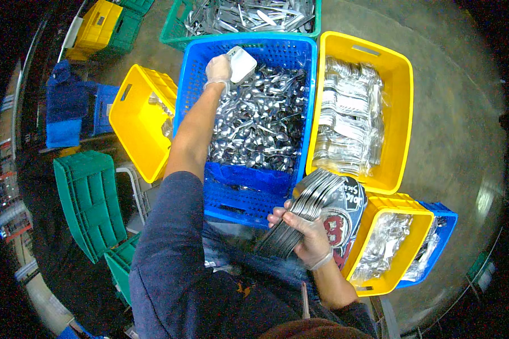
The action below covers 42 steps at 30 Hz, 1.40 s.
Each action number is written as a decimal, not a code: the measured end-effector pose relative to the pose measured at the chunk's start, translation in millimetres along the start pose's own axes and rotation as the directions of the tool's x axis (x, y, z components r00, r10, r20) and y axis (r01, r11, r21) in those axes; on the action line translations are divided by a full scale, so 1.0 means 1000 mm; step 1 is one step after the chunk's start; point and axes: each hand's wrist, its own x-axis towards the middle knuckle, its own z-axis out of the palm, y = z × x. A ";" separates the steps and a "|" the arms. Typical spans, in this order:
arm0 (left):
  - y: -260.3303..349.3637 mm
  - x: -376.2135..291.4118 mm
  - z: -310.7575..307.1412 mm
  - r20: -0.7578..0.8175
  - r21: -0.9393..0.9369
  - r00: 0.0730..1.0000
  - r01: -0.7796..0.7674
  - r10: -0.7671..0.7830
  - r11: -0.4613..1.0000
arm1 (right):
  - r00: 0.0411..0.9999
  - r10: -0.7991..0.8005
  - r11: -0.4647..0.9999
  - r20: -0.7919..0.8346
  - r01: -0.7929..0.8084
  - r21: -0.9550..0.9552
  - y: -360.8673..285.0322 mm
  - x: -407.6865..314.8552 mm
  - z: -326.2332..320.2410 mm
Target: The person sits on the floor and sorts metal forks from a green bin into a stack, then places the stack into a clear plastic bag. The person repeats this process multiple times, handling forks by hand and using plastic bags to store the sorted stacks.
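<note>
My left hand, in a clear glove, grips a small white rectangular object, perhaps a plastic tub, at the far left corner of a blue perforated crate. Under and beside it, loose metal spoons fill much of that crate. Also gloved, my right hand is closed around a thick stack of nested metal cutlery near my lap. The kind of cutlery in the stack is hard to tell. Behind this stack lies a dark printed cloth or bag bearing writing.
To the right, a yellow crate holds bundled cutlery. Beyond the blue crate, a green crate contains loose knives. A tilted yellow crate and a green crate stand left. Smaller yellow and blue crates sit lower right.
</note>
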 end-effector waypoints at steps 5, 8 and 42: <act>0.017 -0.008 -0.026 0.110 -0.206 0.989 0.121 -0.100 0.971 | 0.998 -0.042 0.998 0.043 0.040 0.045 0.005 0.001 -0.008; 0.006 0.000 -0.028 0.076 -0.238 0.995 0.083 -0.067 0.968 | 0.997 -0.029 1.000 0.076 0.029 0.011 0.003 0.000 -0.006; 0.096 -0.265 -0.319 -0.334 -0.260 0.781 -0.614 0.527 0.745 | 0.952 -0.156 0.986 0.262 0.165 -0.011 0.018 -0.004 0.003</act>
